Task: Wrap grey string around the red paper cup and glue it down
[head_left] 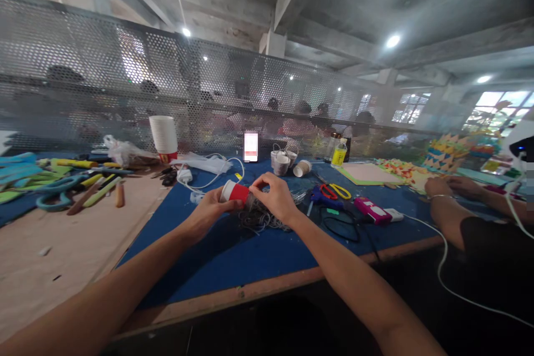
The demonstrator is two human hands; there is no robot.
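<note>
A red and white paper cup [237, 193] lies tilted on its side in my left hand [211, 208], whose fingers wrap round it. My right hand [273, 196] is at the cup's right end, thumb and fingertips pinched together; what they hold, if anything, is too small to make out. Beneath both hands a heap of thin grey cord [267, 222] lies on the blue table cover [217, 267]. Just to the right are a blue glue gun [323, 196] and scissors with red and yellow handles [339, 191].
A stack of paper cups [163, 133] stands back left, near scissors with blue handles [62, 192]. Small wrapped cups [281, 160], a phone [251, 146] and a yellow bottle [339, 154] stand at the back. A magenta box [371, 210] and another person's hands [440, 188] are at right.
</note>
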